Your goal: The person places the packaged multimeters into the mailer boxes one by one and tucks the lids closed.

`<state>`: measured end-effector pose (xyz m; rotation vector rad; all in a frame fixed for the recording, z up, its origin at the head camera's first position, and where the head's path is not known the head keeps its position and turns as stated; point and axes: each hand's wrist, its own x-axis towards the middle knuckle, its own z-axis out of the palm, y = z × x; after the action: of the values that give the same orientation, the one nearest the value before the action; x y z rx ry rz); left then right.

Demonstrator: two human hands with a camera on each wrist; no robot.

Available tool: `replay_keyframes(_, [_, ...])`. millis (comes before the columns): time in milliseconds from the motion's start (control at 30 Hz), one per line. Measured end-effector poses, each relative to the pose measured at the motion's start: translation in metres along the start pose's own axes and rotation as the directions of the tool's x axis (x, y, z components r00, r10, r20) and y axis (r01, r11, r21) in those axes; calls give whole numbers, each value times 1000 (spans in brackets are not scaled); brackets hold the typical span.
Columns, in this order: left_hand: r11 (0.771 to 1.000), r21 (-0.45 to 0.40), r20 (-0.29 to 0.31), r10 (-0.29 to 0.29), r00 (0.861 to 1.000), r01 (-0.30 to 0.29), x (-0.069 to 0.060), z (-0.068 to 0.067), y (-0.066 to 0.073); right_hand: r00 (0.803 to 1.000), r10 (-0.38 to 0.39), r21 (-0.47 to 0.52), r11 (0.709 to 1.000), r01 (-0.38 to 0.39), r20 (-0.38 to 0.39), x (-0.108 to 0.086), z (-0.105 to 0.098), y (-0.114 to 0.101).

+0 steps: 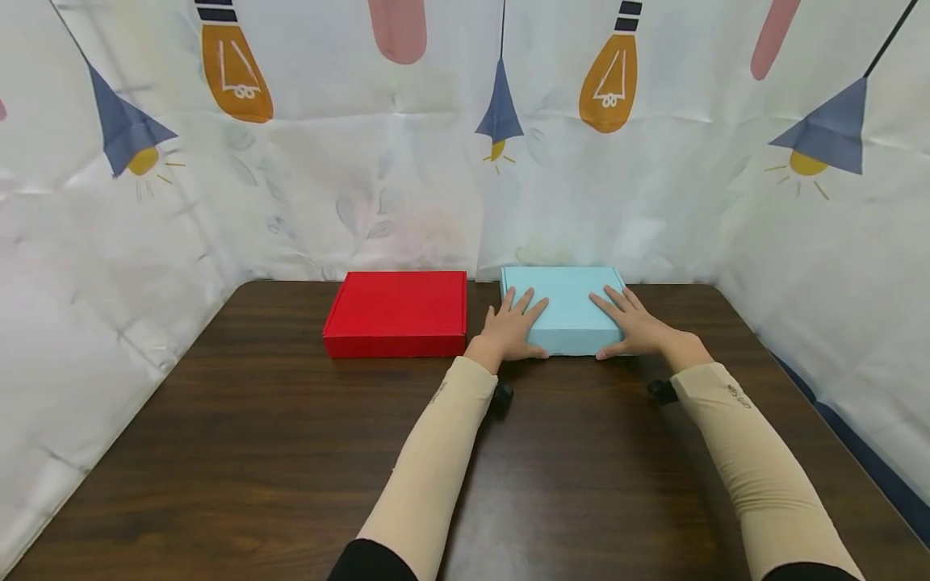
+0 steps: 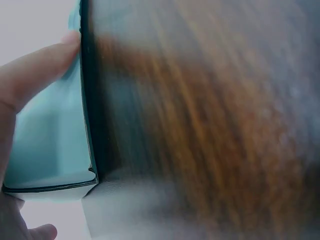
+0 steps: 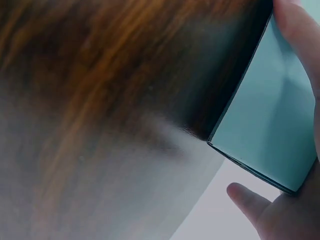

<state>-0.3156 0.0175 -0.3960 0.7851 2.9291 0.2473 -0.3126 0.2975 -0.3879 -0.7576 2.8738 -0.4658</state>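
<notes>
A light blue flat cardboard box, its lid closed, lies near the table's back edge. My left hand rests on its left end with fingers spread over the top edge and the thumb low at the front. At the opposite end, my right hand touches the box in much the same way. The left wrist view has the left thumb against the blue front face. In the right wrist view, the right thumb lies along that face.
To the left of the blue box, a closed red box lies on the dark wood table, with a narrow gap between the two. Behind the table hangs a white printed curtain, which also runs along both sides.
</notes>
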Motion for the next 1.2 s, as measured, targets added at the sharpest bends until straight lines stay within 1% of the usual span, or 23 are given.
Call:
replay_keyframes(133, [1000,-4,15,-3,1000,3,0,0,-1,1000,-9,4,1000,9,-5,1,0,1])
replay_keyframes(200, [1000,4,6,-10,1000,10,0,0,-1,1000,-12,-2,1000,12,-17,1,1,1])
replay_keyframes(367, [1000,13,-16,-14,1000,14,-2,4,3,999,-5,-22,1000,4,-49,-2,4,2])
replay_keyframes(567, [999,33,-46,-23,999,24,-2,3,4,997,-24,-72,997,18,-77,1,6,3])
replay_keyframes(633, [999,30,-59,-21,998,23,-2,3,4,997,-18,-73,997,13,-72,2,5,2])
replay_keyframes(733, [1000,25,-58,-15,998,16,-3,4,4,998,-2,-61,998,-1,-56,2,4,0])
replay_keyframes(1033, [1000,-1,-14,2,1000,-2,-2,1,-1,1000,3,3,1000,-3,-10,1,0,-3])
replay_keyframes(1200, [1000,-4,-6,12,1000,-12,-2,1,-2,1000,4,3,1000,-4,0,2,-1,-3])
